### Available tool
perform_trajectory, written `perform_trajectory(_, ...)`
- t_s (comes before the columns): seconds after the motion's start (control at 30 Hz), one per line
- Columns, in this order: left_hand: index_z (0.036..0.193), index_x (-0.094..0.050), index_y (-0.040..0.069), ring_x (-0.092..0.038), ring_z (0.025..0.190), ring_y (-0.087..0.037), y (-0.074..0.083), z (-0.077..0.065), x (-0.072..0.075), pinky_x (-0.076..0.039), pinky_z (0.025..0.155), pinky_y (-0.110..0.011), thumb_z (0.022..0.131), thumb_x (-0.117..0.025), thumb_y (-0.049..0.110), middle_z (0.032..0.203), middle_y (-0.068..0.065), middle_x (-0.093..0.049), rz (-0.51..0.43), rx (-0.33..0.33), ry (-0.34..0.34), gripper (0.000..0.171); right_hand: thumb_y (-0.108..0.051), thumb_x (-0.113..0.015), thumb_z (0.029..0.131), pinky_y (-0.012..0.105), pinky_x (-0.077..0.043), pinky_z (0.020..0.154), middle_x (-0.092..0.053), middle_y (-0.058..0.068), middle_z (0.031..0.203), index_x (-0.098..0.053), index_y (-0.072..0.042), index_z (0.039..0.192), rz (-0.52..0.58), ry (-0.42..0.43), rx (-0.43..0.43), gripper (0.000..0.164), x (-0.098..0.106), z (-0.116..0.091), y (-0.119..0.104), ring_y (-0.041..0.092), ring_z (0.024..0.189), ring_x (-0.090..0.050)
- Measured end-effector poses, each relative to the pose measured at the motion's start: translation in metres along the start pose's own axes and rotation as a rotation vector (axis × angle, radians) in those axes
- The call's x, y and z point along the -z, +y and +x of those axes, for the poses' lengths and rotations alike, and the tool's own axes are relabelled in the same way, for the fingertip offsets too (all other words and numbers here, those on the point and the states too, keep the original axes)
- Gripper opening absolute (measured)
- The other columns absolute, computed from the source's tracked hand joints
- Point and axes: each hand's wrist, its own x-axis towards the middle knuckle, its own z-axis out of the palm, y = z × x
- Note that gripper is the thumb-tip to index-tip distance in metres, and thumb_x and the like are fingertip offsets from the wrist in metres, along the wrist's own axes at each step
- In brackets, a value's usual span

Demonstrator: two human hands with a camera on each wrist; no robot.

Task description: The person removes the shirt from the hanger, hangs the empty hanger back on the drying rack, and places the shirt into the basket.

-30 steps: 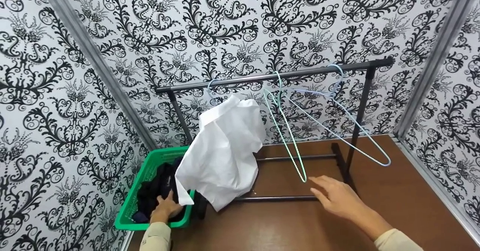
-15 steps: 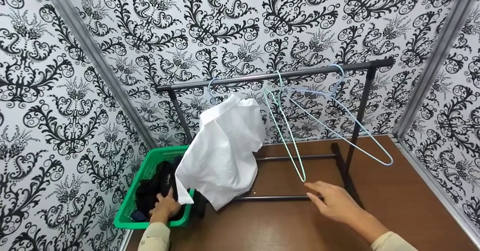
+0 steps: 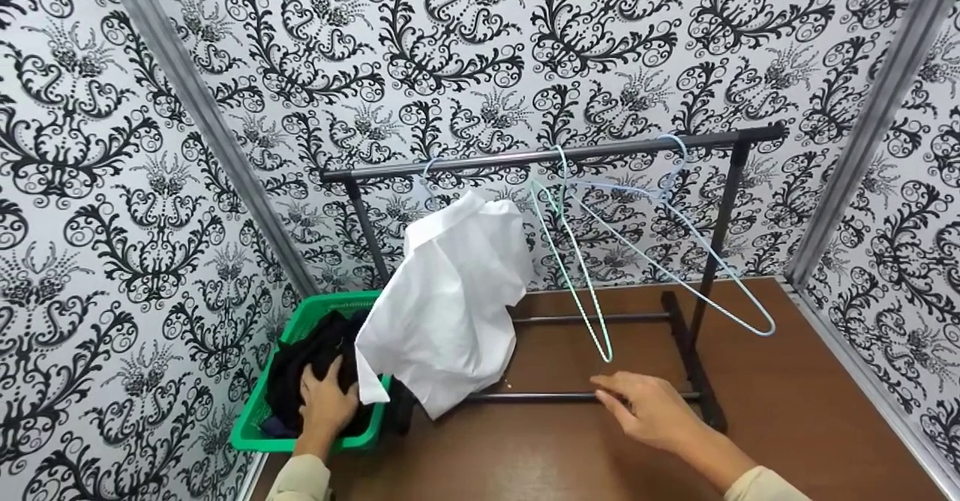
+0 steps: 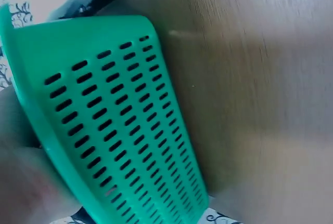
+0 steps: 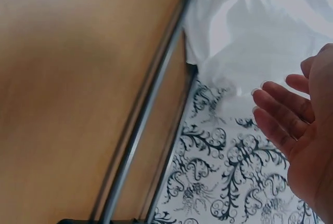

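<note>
In the head view my left hand (image 3: 328, 403) reaches into a green plastic basket (image 3: 241, 430), fingers spread over dark clothes (image 3: 300, 358). The left wrist view has the slotted wall of the basket (image 4: 119, 104) in front, with part of the left hand (image 4: 26, 182) blurred behind its rim. My right hand (image 3: 656, 411) hovers over the table with relaxed fingers and holds nothing; the right wrist view shows its loosely bent fingers (image 5: 281, 104). Just above it hangs a green hanger (image 3: 585, 283). A white shirt (image 3: 450, 306) hangs between the hands, overlapping the basket's right side.
A dark metal clothes rack (image 3: 510, 159) stands on the brown table (image 3: 525, 456), its lower bars running behind the shirt. To the right of the green hanger, a light blue hanger (image 3: 720, 257) hangs from the top rail. Patterned walls (image 3: 480, 51) enclose the table.
My left hand has shifted slightly up over the dark clothes, its fingers spreading wider, and the clothes are rumpled differently. My right hand has drifted left and down, away from the green hanger.
</note>
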Motion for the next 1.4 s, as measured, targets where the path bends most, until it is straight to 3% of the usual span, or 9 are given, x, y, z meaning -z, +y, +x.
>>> perform_trajectory(0.13, 0.158, -0.049, 0.009, -0.023, 0.155, -0.059, 0.018, -0.010, 0.006, -0.033, 0.114, -0.082, 0.105, -0.062, 0.026, 0.168, -0.036, -0.022, -0.110, -0.046, 0.143, 0.057, -0.009, -0.083, 0.089, 0.018, -0.050, 0.063, -0.078, -0.008, 0.091, -0.081, -0.013, 0.112, 0.013, 0.035, 0.085, 0.024, -0.009, -0.004, -0.003, -0.004, 0.071, -0.060)
perform_trajectory(0.33, 0.138, -0.068, 0.004, -0.052, 0.137, -0.051, 0.047, -0.023, 0.010, -0.037, 0.116, -0.069, 0.106, -0.064, 0.021, 0.148, -0.027, -0.055, -0.248, -0.148, 0.354, 0.036, -0.013, -0.080, 0.093, 0.027, -0.060, 0.069, -0.082, -0.004, 0.096, -0.082, -0.014, 0.114, 0.029, 0.022, 0.058, 0.021, -0.018, 0.007, -0.016, 0.005, 0.079, -0.073)
perform_trajectory(0.6, 0.117, -0.076, 0.003, -0.068, 0.118, -0.044, 0.068, -0.035, 0.007, -0.052, 0.102, -0.061, 0.101, -0.069, 0.008, 0.126, -0.020, -0.070, -0.320, -0.275, 0.456, 0.018, -0.018, -0.075, 0.097, 0.033, -0.062, 0.079, -0.082, -0.001, 0.101, -0.081, -0.012, 0.115, 0.095, 0.015, 0.042, 0.019, -0.036, 0.044, -0.057, 0.011, 0.086, -0.076)
perform_trajectory(0.7, 0.113, -0.078, 0.003, -0.071, 0.112, -0.041, 0.067, -0.038, 0.002, -0.054, 0.099, -0.057, 0.098, -0.071, 0.003, 0.120, -0.018, -0.073, -0.319, -0.329, 0.496, 0.016, -0.021, -0.075, 0.096, 0.038, -0.062, 0.079, -0.082, 0.001, 0.097, -0.081, -0.013, 0.106, 0.092, 0.059, -0.034, 0.014, -0.044, 0.070, -0.079, 0.018, 0.088, -0.078)
perform_trajectory(0.83, 0.106, -0.078, 0.001, -0.072, 0.106, -0.040, 0.066, -0.043, -0.003, -0.052, 0.093, -0.054, 0.090, -0.072, -0.007, 0.113, -0.018, -0.075, -0.315, -0.446, 0.550, 0.019, -0.036, -0.074, 0.097, 0.035, -0.056, 0.067, -0.074, -0.002, 0.080, -0.075, -0.020, 0.086, 0.150, 0.090, -0.285, 0.019, -0.048, 0.117, -0.109, 0.016, 0.071, -0.069)
perform_trajectory(0.93, 0.106, -0.078, 0.000, -0.071, 0.103, -0.040, 0.069, -0.048, -0.005, -0.052, 0.089, -0.055, 0.087, -0.073, -0.011, 0.112, -0.019, -0.075, -0.284, -0.545, 0.549, 0.022, -0.048, -0.073, 0.097, 0.031, -0.048, 0.062, -0.067, -0.006, 0.071, -0.066, -0.025, 0.077, 0.228, 0.079, -0.450, 0.032, -0.046, 0.158, -0.132, 0.011, 0.064, -0.059)
perform_trajectory(1.07, 0.111, -0.078, 0.002, -0.070, 0.103, -0.037, 0.077, -0.057, -0.004, -0.053, 0.087, -0.055, 0.086, -0.075, -0.007, 0.110, -0.016, -0.074, -0.219, -0.646, 0.498, 0.026, -0.057, -0.070, 0.097, 0.031, -0.044, 0.057, -0.060, -0.006, 0.068, -0.057, -0.025, 0.075, 0.358, 0.048, -0.543, 0.041, -0.045, 0.210, -0.160, 0.011, 0.060, -0.053)
perform_trajectory(1.23, 0.113, -0.079, 0.008, -0.070, 0.106, -0.028, 0.085, -0.068, -0.003, -0.056, 0.091, -0.049, 0.089, -0.079, -0.004, 0.112, -0.009, -0.073, -0.187, -0.694, 0.401, 0.027, -0.068, -0.065, 0.096, 0.029, -0.043, 0.057, -0.055, -0.007, 0.070, -0.054, -0.024, 0.076, 0.353, 0.024, -0.555, 0.049, -0.048, 0.257, -0.179, 0.013, 0.061, -0.051)
perform_trajectory(1.4, 0.109, -0.079, 0.011, -0.071, 0.111, -0.023, 0.089, -0.076, -0.003, -0.059, 0.094, -0.045, 0.092, -0.079, -0.001, 0.117, -0.005, -0.073, -0.198, -0.677, 0.315, 0.020, -0.051, -0.065, 0.102, 0.028, -0.042, 0.057, -0.055, -0.007, 0.065, -0.055, -0.022, 0.070, 0.216, 0.009, -0.502, 0.044, -0.050, 0.268, -0.174, 0.013, 0.059, -0.053)
